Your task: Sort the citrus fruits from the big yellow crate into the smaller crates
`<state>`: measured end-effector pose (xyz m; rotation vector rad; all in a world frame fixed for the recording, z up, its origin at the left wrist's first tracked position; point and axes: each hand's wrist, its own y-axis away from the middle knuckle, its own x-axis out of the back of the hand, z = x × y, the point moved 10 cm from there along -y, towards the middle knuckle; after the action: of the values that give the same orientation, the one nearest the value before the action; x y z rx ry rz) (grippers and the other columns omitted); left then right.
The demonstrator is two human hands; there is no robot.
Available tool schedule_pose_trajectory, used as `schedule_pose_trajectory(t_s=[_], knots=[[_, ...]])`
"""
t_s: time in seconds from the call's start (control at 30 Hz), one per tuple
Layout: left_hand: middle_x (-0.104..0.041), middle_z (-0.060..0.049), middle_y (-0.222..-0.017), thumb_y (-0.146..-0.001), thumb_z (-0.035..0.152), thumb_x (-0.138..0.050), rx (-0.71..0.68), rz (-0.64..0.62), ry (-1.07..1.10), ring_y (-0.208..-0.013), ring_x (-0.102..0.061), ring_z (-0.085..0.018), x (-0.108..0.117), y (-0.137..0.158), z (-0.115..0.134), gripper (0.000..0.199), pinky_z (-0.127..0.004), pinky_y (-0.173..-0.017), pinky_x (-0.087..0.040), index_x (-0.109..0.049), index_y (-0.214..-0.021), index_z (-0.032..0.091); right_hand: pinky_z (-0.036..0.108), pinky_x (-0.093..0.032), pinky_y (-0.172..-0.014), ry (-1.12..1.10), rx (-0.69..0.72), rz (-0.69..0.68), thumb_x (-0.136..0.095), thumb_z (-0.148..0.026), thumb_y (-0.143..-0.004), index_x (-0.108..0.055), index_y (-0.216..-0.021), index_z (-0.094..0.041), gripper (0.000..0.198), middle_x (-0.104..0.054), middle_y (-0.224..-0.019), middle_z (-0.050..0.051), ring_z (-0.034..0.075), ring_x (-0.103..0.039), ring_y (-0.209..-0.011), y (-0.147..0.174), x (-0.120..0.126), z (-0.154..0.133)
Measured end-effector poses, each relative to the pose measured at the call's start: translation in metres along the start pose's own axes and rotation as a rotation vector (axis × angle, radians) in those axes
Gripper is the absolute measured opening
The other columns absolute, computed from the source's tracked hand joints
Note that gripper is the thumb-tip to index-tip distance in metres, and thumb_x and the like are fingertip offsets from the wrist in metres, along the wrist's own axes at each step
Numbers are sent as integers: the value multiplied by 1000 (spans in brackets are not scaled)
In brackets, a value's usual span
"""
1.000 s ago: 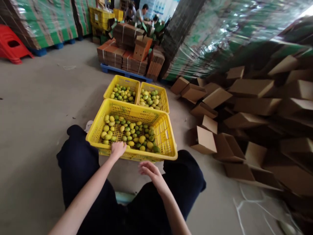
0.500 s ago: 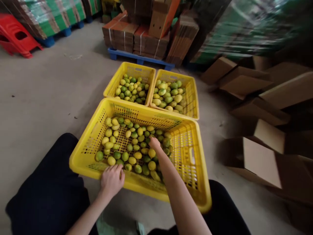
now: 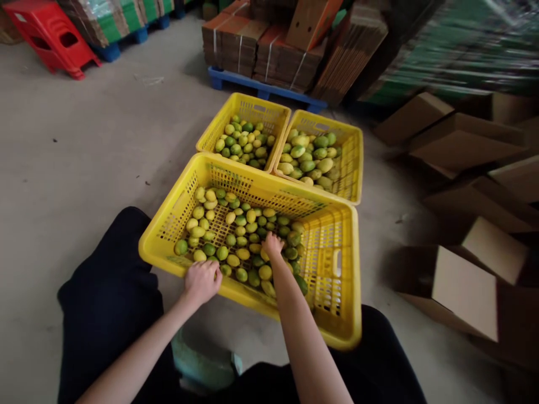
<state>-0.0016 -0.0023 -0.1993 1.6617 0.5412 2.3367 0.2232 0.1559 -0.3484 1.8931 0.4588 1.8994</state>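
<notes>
A large yellow plastic crate (image 3: 252, 174) with slotted walls stands in front of me, between my knees. Green and yellow lemons (image 3: 243, 254) lie loosely over its floor. Over its near rim, left of the middle, my left hand (image 3: 202, 280) is closed with the fingers curled around the edge. My right hand (image 3: 273, 245) reaches down into the crate among the lemons, right of centre. Its fingers are bent downward and the tips are hidden, so what they hold cannot be made out.
Two smaller yellow crates of lemons, a left one (image 3: 241, 104) and a right one (image 3: 359, 163), adjoin the far side. Open cardboard boxes (image 3: 465, 286) crowd the right. Behind are bundled flat cartons (image 3: 233, 45) on a blue pallet (image 3: 265, 90). A red stool (image 3: 53, 36) stands back left.
The view has shifted, so the crates and background sit farther right. My right hand has moved slightly left and nearer within the large crate. My left hand stays on the rim.
</notes>
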Motion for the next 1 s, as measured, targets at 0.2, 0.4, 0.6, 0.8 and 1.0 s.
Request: schedule_pose_trajectory(t_s=[0.2, 0.4, 0.6, 0.8, 1.0], knots=[[-74, -9, -98, -92, 25, -38, -46, 13, -28, -93, -66, -25, -1, 0, 3, 32, -34, -81, -43, -70, -94, 21, 41, -39, -93, -16, 21, 5, -45, -17, -92, -36, -149, -14, 57, -56, -133, 24, 33, -51, -121, -1, -3, -1], [-74, -9, -94, -91, 25, -41, -28, 28, 10, -93, -65, -27, -4, -1, 2, 28, -37, -83, -42, -69, -92, 22, 44, -38, -93, 6, 41, -7, -35, -8, -92, -40, -149, -27, 60, -57, -133, 20, 33, -51, -120, -25, -8, -10], [-72, -10, -91, -91, 25, -40, -31, 3, 11, -91, -65, -27, -5, -1, 5, 29, -38, -83, -43, -69, -89, 22, 45, -35, -97, -50, 61, 8, -30, -4, -92, -51, -139, -17, 53, -59, -129, 24, 33, -51, -122, -26, -7, -31], [-73, -13, -93, -93, 25, -37, -55, -25, -34, -91, -67, -27, 0, -2, 9, 34, -37, -80, -45, -70, -93, 17, 49, -34, -100, -240, 78, 54, -57, -11, -81, -50, -132, -6, 51, -57, -127, 30, 39, -51, -123, 12, 35, -34], [-74, -16, -103, -93, 25, -37, -37, -26, -36, -97, -69, -28, 10, 1, 7, 37, -37, -82, -48, -70, -102, 13, 44, -46, -90, -760, 190, -1, -65, -43, -74, -64, -102, -17, 37, -67, -102, 15, 34, -59, -105, 75, 100, -39]])
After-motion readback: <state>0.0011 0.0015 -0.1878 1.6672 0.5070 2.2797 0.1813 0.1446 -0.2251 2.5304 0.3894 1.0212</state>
